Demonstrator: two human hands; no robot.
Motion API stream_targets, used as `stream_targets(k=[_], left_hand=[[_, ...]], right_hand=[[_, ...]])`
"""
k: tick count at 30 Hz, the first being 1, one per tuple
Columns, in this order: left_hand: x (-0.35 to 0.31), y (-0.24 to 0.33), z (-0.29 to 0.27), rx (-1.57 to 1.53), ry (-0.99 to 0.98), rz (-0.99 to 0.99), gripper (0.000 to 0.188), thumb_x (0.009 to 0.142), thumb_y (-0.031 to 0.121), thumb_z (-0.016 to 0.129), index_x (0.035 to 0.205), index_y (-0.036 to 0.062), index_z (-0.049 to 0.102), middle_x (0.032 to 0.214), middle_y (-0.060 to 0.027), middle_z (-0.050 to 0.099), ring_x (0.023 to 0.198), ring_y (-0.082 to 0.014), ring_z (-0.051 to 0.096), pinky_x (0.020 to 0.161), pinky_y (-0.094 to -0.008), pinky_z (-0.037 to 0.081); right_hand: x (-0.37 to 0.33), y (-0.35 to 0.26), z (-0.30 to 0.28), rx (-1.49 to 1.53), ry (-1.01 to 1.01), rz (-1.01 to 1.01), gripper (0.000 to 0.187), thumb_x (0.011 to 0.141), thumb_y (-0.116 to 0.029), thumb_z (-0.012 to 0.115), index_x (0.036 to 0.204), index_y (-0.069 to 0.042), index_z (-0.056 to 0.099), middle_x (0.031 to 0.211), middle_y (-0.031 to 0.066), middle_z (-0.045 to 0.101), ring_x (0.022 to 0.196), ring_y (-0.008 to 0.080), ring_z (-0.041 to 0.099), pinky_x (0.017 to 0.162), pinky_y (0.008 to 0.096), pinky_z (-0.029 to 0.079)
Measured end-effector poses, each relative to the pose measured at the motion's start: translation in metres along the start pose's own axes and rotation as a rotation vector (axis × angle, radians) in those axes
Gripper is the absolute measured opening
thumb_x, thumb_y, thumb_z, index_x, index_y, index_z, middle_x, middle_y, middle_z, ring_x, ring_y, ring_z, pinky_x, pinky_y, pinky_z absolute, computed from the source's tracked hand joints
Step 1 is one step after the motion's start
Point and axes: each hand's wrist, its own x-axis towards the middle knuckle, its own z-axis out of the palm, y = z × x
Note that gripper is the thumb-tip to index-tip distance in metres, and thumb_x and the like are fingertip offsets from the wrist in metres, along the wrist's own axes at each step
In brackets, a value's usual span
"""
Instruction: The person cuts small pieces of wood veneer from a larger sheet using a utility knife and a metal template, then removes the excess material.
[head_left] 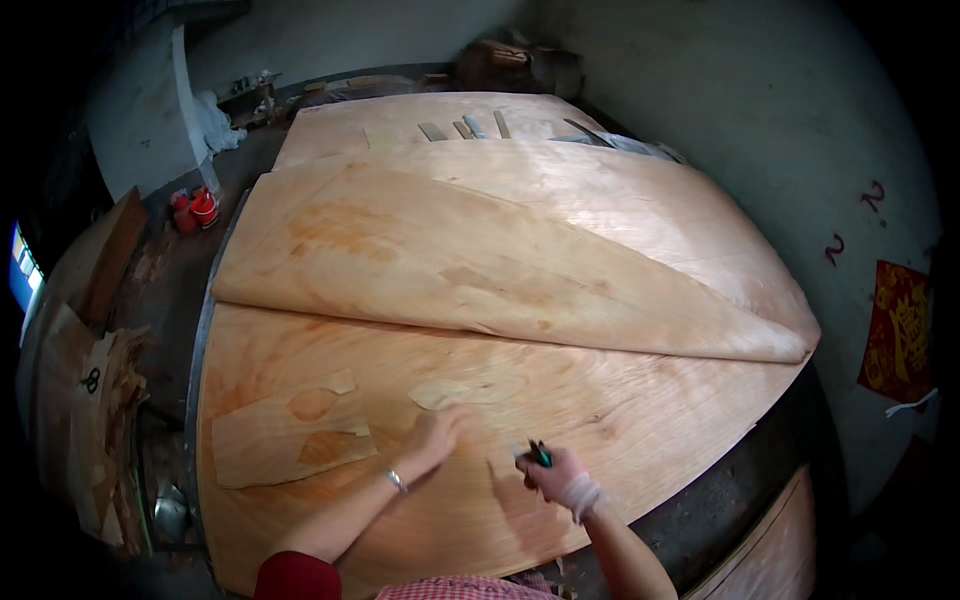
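Note:
A broad sheet of thin wood veneer [660,400] lies before me. My left hand [440,432], with a metal band at the wrist, reaches over the sheet beside a small pale leaf-shaped veneer patch [432,394]. Motion smears its fingers, so their hold cannot be made out. To the right, my right hand [556,474], in a whitish covering that reaches the wrist, is closed round a utility knife [538,455] with a black and green handle. Its pale tip points toward the left hand and is blurred. At the left lies a veneer offcut [235,445] with leaf-shaped holes.
A large veneer flap [420,260] is folded back across the stack. Several narrow strips [465,128] lie at the far end. Torn veneer scraps [115,430] stand at the left, with red containers [195,208] on the floor beyond. A wall [740,120] runs along the right.

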Motion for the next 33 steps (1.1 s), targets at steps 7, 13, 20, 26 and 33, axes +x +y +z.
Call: stream_targets(k=[7,13,20,26,33], left_hand=[[0.029,-0.063,-0.009,0.287,-0.041,0.129,0.018,0.087,0.01,0.05,0.094,-0.0012,0.062,0.095,-0.0156,0.061,0.092,-0.0327,0.058,0.081,-0.0387,0.046],[0.027,-0.067,-0.004,0.421,-0.032,0.263,0.021,0.085,0.008,0.048,0.097,-0.0031,0.06,0.104,-0.0152,0.059,0.097,-0.0302,0.055,0.084,-0.0363,0.045],[0.034,-0.057,-0.005,0.575,-0.197,0.341,0.032,0.083,0.009,0.049,0.114,0.0045,0.056,0.115,-0.0106,0.054,0.099,-0.0249,0.052,0.085,-0.0362,0.045],[0.032,-0.064,-0.008,0.674,-0.231,0.411,0.034,0.082,0.009,0.051,0.116,0.0103,0.055,0.123,-0.0109,0.049,0.101,-0.0267,0.05,0.085,-0.0389,0.045],[0.028,-0.06,-0.009,0.633,-0.215,0.395,0.031,0.084,0.008,0.048,0.114,0.008,0.057,0.124,-0.0173,0.05,0.107,-0.0297,0.05,0.092,-0.0398,0.042]], right_hand=[[0.098,-0.045,0.024,0.021,-0.069,0.03,0.021,0.082,-0.024,0.061,0.075,-0.004,0.059,0.056,0.0026,0.052,0.041,0.0123,0.046,0.038,0.0278,0.039],[0.163,-0.029,0.051,0.271,-0.121,0.175,0.014,0.08,-0.015,0.062,0.071,-0.007,0.056,0.054,0.0012,0.048,0.04,0.015,0.044,0.038,0.0305,0.037],[0.145,-0.044,0.045,0.158,-0.149,0.163,0.023,0.079,-0.025,0.064,0.07,-0.004,0.062,0.055,0.0078,0.058,0.043,0.0169,0.052,0.038,0.03,0.038],[0.117,-0.036,0.033,-0.437,-0.034,0.062,0.028,0.077,-0.031,0.064,0.083,-0.004,0.067,0.065,0.0101,0.063,0.054,0.0226,0.06,0.049,0.0349,0.047],[0.131,-0.056,0.001,-0.9,0.111,0.105,0.021,0.082,-0.024,0.059,0.091,-0.008,0.069,0.08,0.0133,0.068,0.074,0.028,0.066,0.066,0.0389,0.052]])
